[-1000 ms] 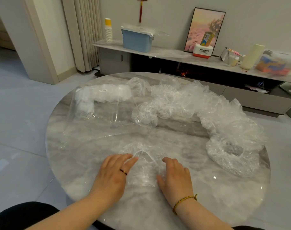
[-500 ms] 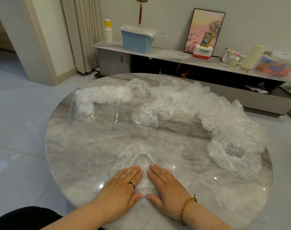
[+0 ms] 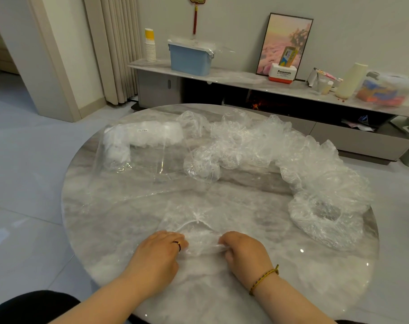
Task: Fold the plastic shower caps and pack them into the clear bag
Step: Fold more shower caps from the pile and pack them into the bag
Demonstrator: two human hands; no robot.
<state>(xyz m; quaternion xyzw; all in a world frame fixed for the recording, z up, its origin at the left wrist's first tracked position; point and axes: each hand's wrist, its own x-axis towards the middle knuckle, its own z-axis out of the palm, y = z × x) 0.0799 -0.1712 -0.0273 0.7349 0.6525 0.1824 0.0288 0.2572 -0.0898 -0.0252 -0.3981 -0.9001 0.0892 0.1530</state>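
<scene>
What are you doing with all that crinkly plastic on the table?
A person is folding a clear shower cap on the round marble table. The left hand and the right hand both pinch its near edge. Loose caps are heaped along the far and right side. The clear bag lies far left with a white bundle inside.

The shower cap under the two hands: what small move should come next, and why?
Probably lift the near edge and fold it away over the far half. The left hand and right hand both pinch the near edge of the shower cap, whose rest lies flat on the table, so it looks ready for a fold before going to the clear bag.
</scene>
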